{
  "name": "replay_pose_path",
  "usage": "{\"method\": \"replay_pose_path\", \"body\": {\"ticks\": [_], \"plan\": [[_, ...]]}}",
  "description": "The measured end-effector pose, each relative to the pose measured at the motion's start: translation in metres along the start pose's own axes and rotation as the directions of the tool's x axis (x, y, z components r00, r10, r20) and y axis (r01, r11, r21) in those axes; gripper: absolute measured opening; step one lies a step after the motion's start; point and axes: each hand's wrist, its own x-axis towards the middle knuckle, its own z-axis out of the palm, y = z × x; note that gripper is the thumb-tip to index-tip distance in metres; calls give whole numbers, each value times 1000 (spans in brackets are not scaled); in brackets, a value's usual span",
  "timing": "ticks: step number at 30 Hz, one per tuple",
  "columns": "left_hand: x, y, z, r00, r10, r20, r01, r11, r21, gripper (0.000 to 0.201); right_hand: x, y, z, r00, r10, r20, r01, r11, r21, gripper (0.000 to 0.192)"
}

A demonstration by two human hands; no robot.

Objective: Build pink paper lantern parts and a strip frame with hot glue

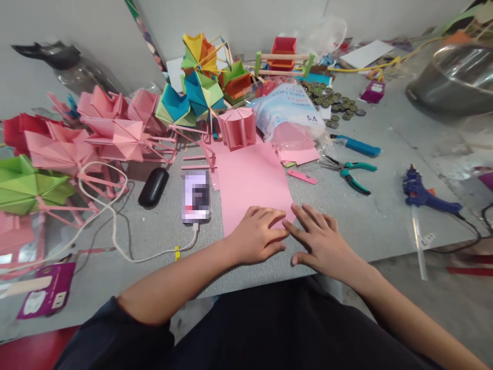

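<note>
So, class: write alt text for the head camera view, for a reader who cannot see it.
Both hands, left hand and right hand, press flat on the near edge of a pink paper sheet on a grey table. A phone lies left of the sheet, pliers and a blue glue gun to the right, folded paper models behind.

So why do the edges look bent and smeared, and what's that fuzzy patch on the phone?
Head view: wide lens bows the edges; the metal bowl and black object look smeared; the phone screen is pixelated; soft, even light on the pink paper, hardly any shadow.
</note>
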Motion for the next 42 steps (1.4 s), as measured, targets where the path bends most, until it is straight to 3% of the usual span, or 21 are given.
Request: {"method": "replay_pose_path", "body": {"ticks": [4, 9, 16, 20, 26, 30, 33, 37, 42], "plan": [[1, 0, 1, 1000, -26, 2, 26, 1000, 6, 35, -1, 1, -6, 995, -58, -87, 59, 998, 7, 84], [2, 0, 2, 1000, -28, -10, 28, 1000, 9, 33, -6, 0, -10, 958, -219, -186, 228, 973, 27, 67], [3, -1, -1, 992, -125, 0, 124, 983, -138, 27, -5, 2, -6, 953, -278, -118, 282, 959, 16, 77], [4, -3, -4, 976, -213, -46, 193, 942, -274, 42, -1, -1, -7, 962, -267, -53, 269, 963, 32, 87], [5, -6, 1, 977, -204, -56, 178, 938, -298, 48, 7, -13, -8, 958, -285, -25, 284, 958, -38, 108], [5, -8, 1, 982, -190, -19, 181, 956, -233, 46, 13, -15, -7, 960, -280, -18, 280, 960, -19, 112], [3, -11, -5, 981, -185, 55, 188, 980, -58, 43, 13, -16, -5, 958, -284, -23, 283, 958, -31, 114], [-2, -18, -13, 959, -248, 139, 218, 955, 199, 63, 10, -18, 0, 961, -273, -43, 272, 962, -20, 118], [-5, -23, -13, 948, -252, 195, 194, 942, 274, 71, 13, -20, 5, 967, -251, -36, 252, 968, 0, 131]]}}
